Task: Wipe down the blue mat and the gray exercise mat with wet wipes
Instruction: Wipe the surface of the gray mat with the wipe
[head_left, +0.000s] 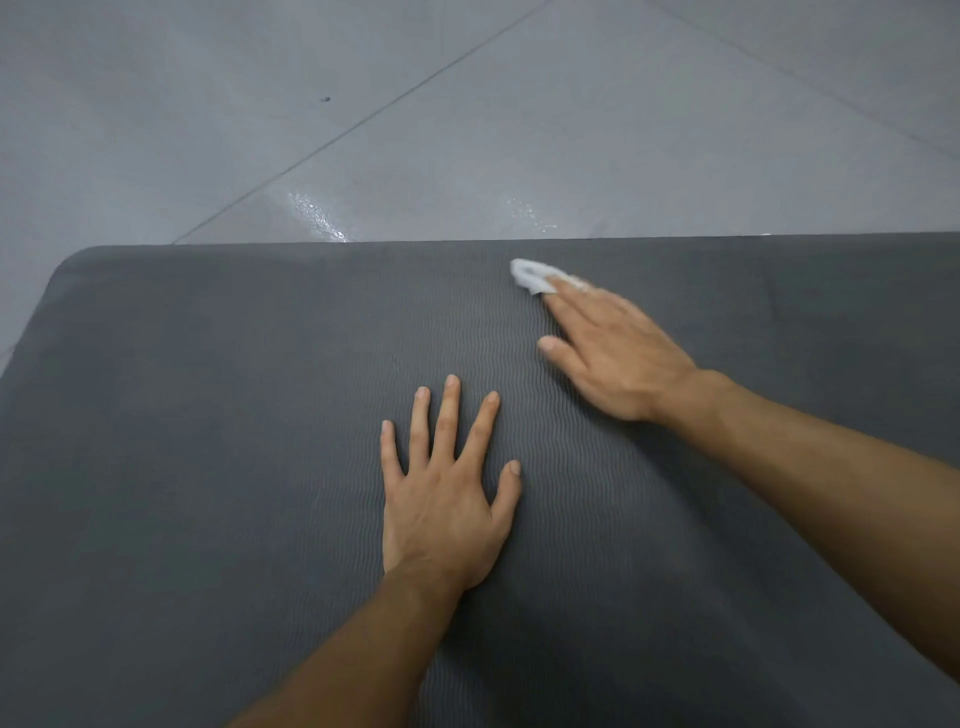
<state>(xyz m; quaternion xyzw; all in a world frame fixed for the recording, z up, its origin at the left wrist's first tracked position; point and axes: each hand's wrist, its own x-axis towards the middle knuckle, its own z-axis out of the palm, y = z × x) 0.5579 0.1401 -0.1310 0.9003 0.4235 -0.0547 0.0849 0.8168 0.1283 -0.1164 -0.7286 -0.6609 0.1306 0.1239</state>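
Gray exercise mat (208, 467), dark wave-ribbed foam, with a wipe pressed near its far edge

The gray exercise mat lies flat on the floor and fills the lower two thirds of the view. Its far edge runs straight across and its far left corner is rounded. Beyond it stretches a smooth light gray tiled floor (156, 104), crossed by thin dark seams. Two glistening wet patches (318, 215) lie on the floor just beyond the mat's far edge, and a small dark speck (326, 98) sits farther off. Two bare forearms reach in, one from the bottom and one from the right. The left hand (447, 499) rests palm down on the middle of the mat, fingers straight and spread, holding nothing. The right hand (618, 353) reaches toward the far edge, also palm down, its fingers straight and its thumb held out to the side. Its fingertips press down on a small crumpled white wet wipe (527, 275) and are not curled round it. The wipe lies on the mat just inside the far edge, right of centre, partly covered by those fingertips and slightly blurred
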